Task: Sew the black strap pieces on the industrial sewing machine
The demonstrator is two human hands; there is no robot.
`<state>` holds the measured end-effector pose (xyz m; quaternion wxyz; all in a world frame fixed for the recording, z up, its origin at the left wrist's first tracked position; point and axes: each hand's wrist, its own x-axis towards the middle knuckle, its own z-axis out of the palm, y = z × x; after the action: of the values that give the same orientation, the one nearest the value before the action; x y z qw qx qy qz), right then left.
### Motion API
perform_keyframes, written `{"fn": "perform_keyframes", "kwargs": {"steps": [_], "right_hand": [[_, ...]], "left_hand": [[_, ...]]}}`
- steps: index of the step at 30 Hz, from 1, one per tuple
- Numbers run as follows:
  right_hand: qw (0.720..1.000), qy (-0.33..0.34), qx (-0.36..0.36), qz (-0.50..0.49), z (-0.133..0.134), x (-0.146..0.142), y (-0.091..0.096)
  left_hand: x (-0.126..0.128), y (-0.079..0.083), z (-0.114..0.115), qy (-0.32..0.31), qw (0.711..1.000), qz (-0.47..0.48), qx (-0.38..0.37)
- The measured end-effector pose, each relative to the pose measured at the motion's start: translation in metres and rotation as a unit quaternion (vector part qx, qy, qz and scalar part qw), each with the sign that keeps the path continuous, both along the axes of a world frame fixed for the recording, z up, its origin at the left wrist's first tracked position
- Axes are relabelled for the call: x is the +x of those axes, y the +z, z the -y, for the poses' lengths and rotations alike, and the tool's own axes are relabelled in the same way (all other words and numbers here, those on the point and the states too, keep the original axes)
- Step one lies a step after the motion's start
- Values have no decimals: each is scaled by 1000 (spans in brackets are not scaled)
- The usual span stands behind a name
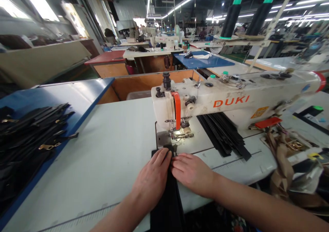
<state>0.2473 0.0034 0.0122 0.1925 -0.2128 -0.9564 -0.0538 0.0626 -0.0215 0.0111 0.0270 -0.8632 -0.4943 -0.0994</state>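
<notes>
A long black fabric strip (167,204) runs from the table's front edge up to the needle area of a white sewing machine (200,101). My left hand (154,173) presses on the strip's far end with its fingers bent together, just in front of the presser foot (177,136). Close beside it, my right hand (191,172) has its fingers closed at the strip's right edge. Both hands nearly touch. The fingertips partly cover the fabric, so its exact end is hidden. A small lamp lights the needle plate.
Black strips (223,132) lie stacked under the machine arm. On a blue surface at left is a heap of black pieces with zippers (48,146). Brown straps (281,160) and a tray of metal fittings (295,144) are at right. Black thread cones (231,19) stand behind.
</notes>
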Motion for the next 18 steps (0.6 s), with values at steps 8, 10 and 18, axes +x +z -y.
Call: {"fn": "perform_keyframes", "kwargs": {"steps": [8, 10, 18], "right_hand": [[1000, -8, 5, 13, -26, 1, -3], [1000, -19, 10, 14, -31, 1, -4], [1000, -28, -2, 5, -41, 0, -4]], "left_hand": [[5, -2, -28, -22, 999, 1, 26], [5, -3, -34, -27, 999, 3, 33], [5, -4, -44, -32, 997, 30, 59]]}}
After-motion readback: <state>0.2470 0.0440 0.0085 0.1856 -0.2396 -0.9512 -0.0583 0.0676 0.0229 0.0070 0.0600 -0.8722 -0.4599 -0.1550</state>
